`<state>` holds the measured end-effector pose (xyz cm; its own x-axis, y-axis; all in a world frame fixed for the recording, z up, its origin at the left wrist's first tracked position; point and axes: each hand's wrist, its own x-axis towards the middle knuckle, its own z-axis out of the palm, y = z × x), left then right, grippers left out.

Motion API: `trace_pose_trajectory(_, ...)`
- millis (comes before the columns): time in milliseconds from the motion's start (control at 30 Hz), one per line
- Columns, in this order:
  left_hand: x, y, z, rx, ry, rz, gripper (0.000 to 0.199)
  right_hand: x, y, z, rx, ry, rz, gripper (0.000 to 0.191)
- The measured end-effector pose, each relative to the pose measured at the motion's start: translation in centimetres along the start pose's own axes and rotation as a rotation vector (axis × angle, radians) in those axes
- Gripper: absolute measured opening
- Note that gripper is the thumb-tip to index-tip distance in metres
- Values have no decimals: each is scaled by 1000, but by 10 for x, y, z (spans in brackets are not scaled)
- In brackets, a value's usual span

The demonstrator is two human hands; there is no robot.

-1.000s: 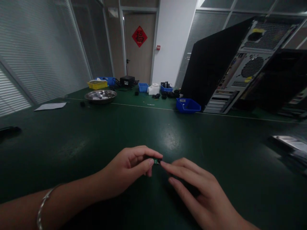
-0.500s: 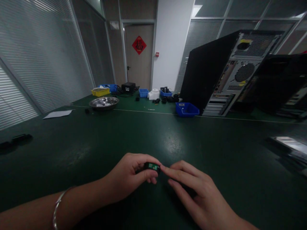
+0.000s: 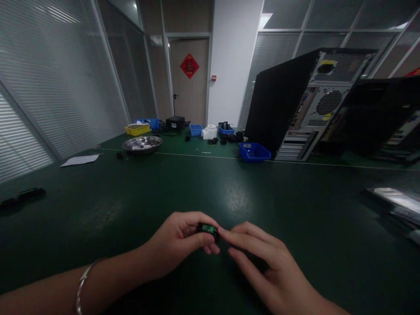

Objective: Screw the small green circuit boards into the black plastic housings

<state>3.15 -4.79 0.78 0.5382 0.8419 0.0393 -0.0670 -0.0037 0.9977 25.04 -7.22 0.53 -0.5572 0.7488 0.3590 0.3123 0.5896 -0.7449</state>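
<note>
Between the thumb and fingers of my left hand [image 3: 183,240] is a small black part with a green circuit board [image 3: 208,228] set in its top. Part of it is hidden by the fingers, so its exact kind does not show. My right hand [image 3: 269,258] reaches in from the right, its index fingertip against the right end of the part. The right thumb is held apart from the index finger, with nothing visible between them. Both hands are above the dark green tabletop [image 3: 183,183].
Farther back stand a metal bowl [image 3: 142,145], a yellow tray [image 3: 137,130], a blue bin [image 3: 254,153] and a black computer tower [image 3: 282,100]. White paper [image 3: 80,160] and black pieces [image 3: 31,192] lie at left. A metallic item [image 3: 398,199] lies at right.
The view has tilted up slightly. My left hand still grips the small part, which has tipped a little, and the right index fingertip stays against its end.
</note>
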Motion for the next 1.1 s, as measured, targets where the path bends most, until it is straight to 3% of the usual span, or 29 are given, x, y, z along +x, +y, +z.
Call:
trace_pose_trajectory(300,-2,0,0,93,2,2,19,0,-3,-2,-70,-47,10,41)
trace_pose_trajectory(433,0,-1,-3,93,40,114,21,0,-3,-2,-54,-12,41,40)
trace_pose_trajectory(533,2,-3,-5,24,26,128,20,0,-4,-1,-40,39,40,41)
trace_pose_trajectory(700,1,-4,0,-125,-74,15,23,-1,-3,0,-34,73,-1,43)
trace_pose_trajectory(833,1,-6,1,-230,-42,-10,38,-2,-5,0,33,-7,-7,37)
trace_pose_trajectory(1100,2,-10,-2,-293,-23,41,34,0,-6,0,81,19,-87,48)
